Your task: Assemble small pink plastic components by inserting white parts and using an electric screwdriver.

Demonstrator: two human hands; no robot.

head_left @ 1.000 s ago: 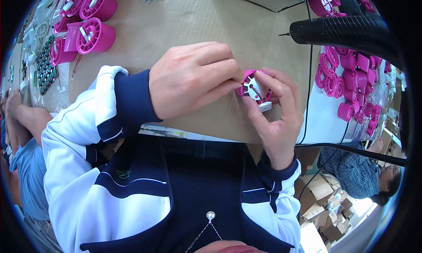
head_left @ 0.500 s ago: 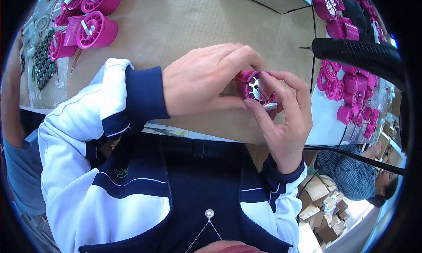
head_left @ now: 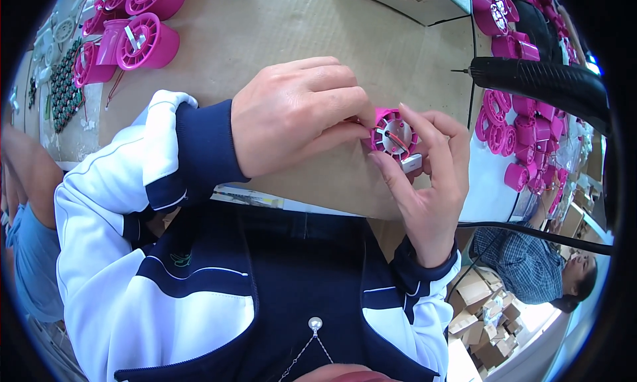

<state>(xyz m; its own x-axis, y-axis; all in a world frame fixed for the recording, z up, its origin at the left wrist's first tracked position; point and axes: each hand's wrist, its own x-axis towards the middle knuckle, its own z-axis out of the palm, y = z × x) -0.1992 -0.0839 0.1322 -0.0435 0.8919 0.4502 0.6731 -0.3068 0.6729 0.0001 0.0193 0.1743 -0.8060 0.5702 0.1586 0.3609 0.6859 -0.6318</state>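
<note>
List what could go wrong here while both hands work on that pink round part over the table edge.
1. The pink round part is pinched only by fingertips of the left hand and right hand, near the cardboard-covered table edge; a slip might drop it into the lap.
2. The thin wires across its face could snag or pull loose under the fingers.
3. The black tool hangs close by the right hand; a bump seems possible.

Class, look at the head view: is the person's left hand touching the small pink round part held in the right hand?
Touching. The head view shows the left hand with fingertips pressed on the pink round part, which the right hand grips; no gap shows.
</note>
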